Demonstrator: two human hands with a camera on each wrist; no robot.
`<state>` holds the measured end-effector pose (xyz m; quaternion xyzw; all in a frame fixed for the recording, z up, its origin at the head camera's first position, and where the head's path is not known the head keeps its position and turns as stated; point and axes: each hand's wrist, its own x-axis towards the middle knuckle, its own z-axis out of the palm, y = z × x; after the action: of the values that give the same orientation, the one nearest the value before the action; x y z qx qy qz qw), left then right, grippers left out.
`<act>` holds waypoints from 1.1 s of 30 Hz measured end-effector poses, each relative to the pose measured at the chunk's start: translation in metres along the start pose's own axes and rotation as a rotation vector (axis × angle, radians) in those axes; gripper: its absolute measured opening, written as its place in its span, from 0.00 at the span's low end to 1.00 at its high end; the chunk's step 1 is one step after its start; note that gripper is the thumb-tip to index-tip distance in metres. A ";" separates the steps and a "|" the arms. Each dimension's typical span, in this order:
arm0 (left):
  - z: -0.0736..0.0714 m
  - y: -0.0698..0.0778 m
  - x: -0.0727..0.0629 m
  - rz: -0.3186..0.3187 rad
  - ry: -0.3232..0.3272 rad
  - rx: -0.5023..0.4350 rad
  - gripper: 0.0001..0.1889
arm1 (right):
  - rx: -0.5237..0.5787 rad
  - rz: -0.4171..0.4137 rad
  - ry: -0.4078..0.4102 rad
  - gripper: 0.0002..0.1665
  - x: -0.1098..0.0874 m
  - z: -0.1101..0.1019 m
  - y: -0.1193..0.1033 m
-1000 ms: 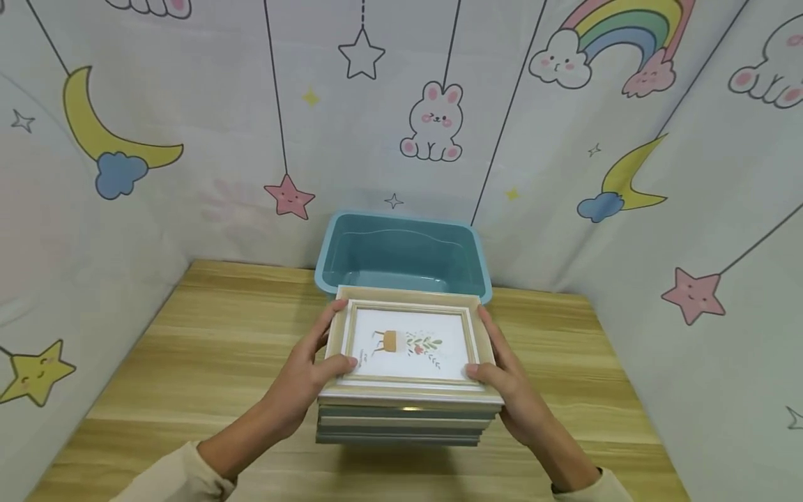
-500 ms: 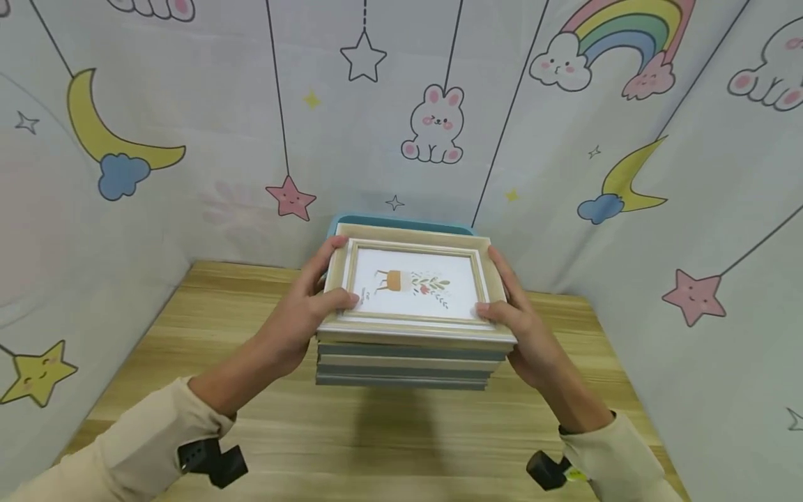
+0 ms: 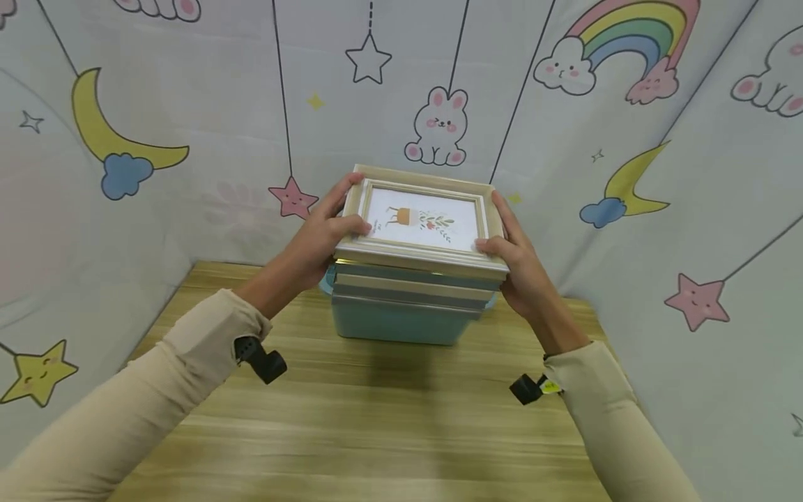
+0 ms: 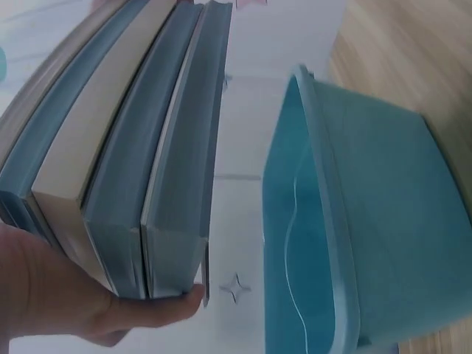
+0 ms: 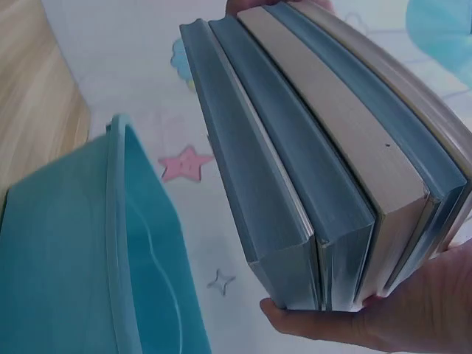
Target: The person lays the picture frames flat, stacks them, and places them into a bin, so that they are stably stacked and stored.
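Observation:
Both hands hold a stack of several picture frames [image 3: 423, 216], cream and blue-grey, raised above a teal plastic tub [image 3: 401, 324]. The top frame is cream and shows a print of a plant in an orange pot. My left hand [image 3: 332, 226] grips the stack's left side, thumb on the top frame and fingers reaching down the side. On the opposite side my right hand [image 3: 517, 254] grips it the same way. In the left wrist view, the stacked frames [image 4: 133, 147] are apart from the tub's rim [image 4: 324, 192]. The right wrist view shows fingertips [image 5: 284, 317] under the lowest frame.
The tub stands on a wood-grain table [image 3: 376, 418] near its back edge. Behind and beside it hangs a white cloth [image 3: 238, 125] printed with stars, moons, rabbits and a rainbow. Each wrist carries a small black camera [image 3: 266, 359].
Both hands have carried the stack of picture frames forward and up, from in front of the tub to over it. The grip looks the same throughout.

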<state>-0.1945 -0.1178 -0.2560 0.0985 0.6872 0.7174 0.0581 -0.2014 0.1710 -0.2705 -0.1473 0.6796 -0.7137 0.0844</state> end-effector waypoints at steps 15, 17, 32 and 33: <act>-0.022 -0.054 0.077 -0.097 0.031 -0.058 0.42 | 0.040 0.073 -0.001 0.51 0.074 -0.023 0.049; -0.023 -0.062 0.084 -0.111 0.035 -0.073 0.43 | 0.045 0.102 0.012 0.51 0.080 -0.025 0.055; -0.035 -0.108 0.111 -0.339 0.019 -0.039 0.44 | 0.068 0.333 0.027 0.50 0.111 -0.034 0.109; -0.035 -0.109 0.111 -0.351 0.013 -0.037 0.43 | 0.070 0.350 0.030 0.49 0.111 -0.034 0.111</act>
<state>-0.3162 -0.1221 -0.3591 -0.0287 0.6809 0.7094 0.1797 -0.3258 0.1605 -0.3720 -0.0128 0.6708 -0.7134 0.2023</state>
